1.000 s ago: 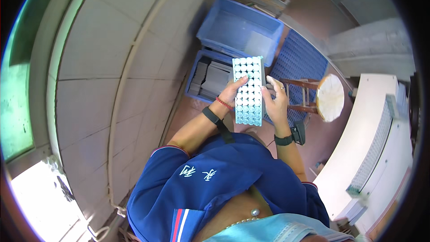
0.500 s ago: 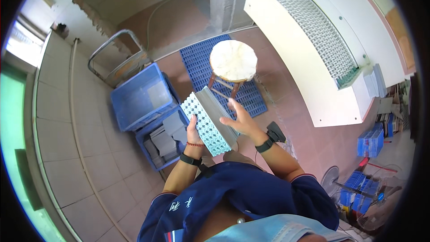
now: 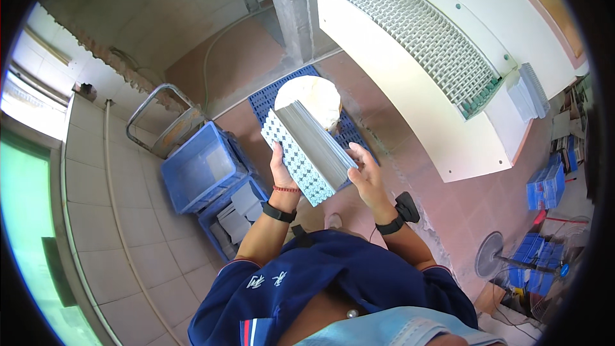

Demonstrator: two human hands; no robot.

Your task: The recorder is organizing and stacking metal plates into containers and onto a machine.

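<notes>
Scalloped strip stack [image 3: 303, 151] between two hands
Left hand [image 3: 282, 175] grasps it; whether the right hand [image 3: 369, 181] grips its edge, I can't tell. A slack hold could let it splay.

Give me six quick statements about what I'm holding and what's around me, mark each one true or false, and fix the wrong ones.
1. The left hand holds a grey-and-white block. True.
2. The red bracelet is on the right wrist. False: the bracelet is on the left wrist.
3. A blue slatted mat shows on the floor around the round stool. True.
4. The stool's seat is blue. False: it is whitish.
5. The right hand is by the block's right-hand edge. True.
6. The long pale cabinet stands at the view's far left. False: the cabinet is at the upper right.
</notes>
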